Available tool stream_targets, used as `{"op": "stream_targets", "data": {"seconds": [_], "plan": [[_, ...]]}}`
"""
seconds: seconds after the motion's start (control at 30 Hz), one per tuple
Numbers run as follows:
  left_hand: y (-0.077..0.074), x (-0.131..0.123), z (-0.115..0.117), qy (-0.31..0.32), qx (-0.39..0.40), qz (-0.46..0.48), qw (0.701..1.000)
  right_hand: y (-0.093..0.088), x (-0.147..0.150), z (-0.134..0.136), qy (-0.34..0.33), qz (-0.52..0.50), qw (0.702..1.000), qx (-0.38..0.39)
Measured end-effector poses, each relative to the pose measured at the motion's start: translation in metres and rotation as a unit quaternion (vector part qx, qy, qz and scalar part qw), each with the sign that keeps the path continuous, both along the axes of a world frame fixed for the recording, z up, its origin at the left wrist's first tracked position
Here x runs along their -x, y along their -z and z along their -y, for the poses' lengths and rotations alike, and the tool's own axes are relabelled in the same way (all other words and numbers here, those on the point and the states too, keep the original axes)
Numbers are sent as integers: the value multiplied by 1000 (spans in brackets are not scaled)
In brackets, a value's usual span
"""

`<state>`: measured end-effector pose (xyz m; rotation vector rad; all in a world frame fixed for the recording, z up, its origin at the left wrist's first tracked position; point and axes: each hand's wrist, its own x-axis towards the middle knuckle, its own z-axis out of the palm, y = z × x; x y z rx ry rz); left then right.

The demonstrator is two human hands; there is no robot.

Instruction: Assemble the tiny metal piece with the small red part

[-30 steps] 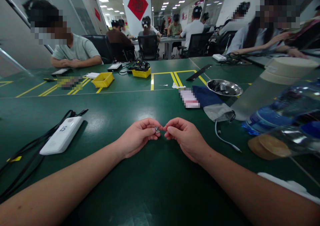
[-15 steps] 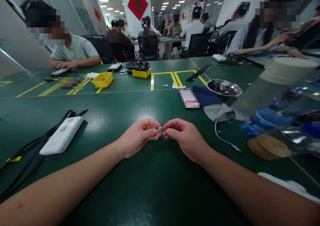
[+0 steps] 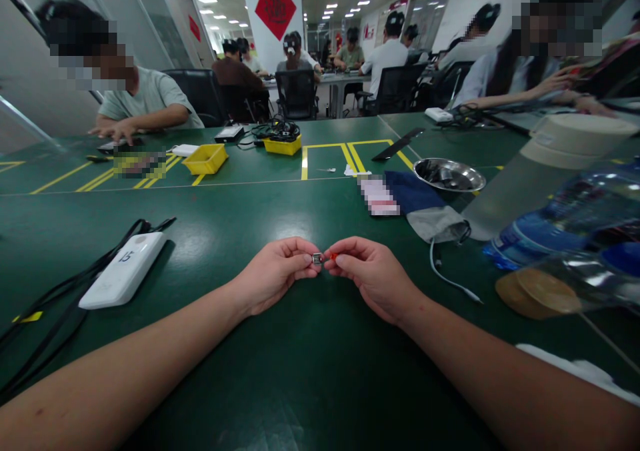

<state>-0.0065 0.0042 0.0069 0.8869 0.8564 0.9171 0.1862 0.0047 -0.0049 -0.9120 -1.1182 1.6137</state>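
My left hand point(image 3: 283, 264) pinches a small silvery square part point(image 3: 317, 258) between thumb and fingers; it looks metallic, but its kind is too small to make out. In the pinched fingers of my right hand point(image 3: 367, 268) is a small orange-red piece point(image 3: 334, 256), mostly covered by the fingertips. Both hands are held close together above the green table point(image 3: 280, 364), their fingertips nearly meeting. A thin dark bit shows between the two small parts; whether they touch I cannot tell.
A white power bank point(image 3: 125, 268) with black cables lies at left. On the right are a blue-grey pouch point(image 3: 415, 198), a steel bowl point(image 3: 447, 174), a large tumbler point(image 3: 530, 171) and plastic bottles point(image 3: 540, 228). Yellow trays point(image 3: 206, 160) stand farther back. A person point(image 3: 145, 98) sits across the table.
The silvery part has turned slightly and shifted a little left in my left fingers. More of the orange-red piece shows at my right fingertips. The person across has moved their hands.
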Motion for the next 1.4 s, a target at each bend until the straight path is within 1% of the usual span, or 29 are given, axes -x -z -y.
{"op": "stream_targets", "data": {"seconds": [0.23, 0.37, 0.6, 1.07, 1.27, 1.4], "plan": [[0, 0, 0, -6, -6, 2, 1000, -2, 0, 1, 13, 4, 1000, 12], [-1, -2, 1, -2, -17, 7, 1000, 0, 1, 0, 4, 8, 1000, -4], [0, -1, 1, 5, -9, -11, 1000, 2, 0, 0, -4, 17, 1000, -18], [-3, -2, 2, 6, -9, -4, 1000, 2, 1, 1, -6, 25, 999, -24], [-4, -1, 2, 7, -22, -5, 1000, 1, 0, 1, -1, 32, 999, -25], [-3, 0, 2, 8, -8, 4, 1000, 0, 1, 1, -2, 31, 999, -26]]}}
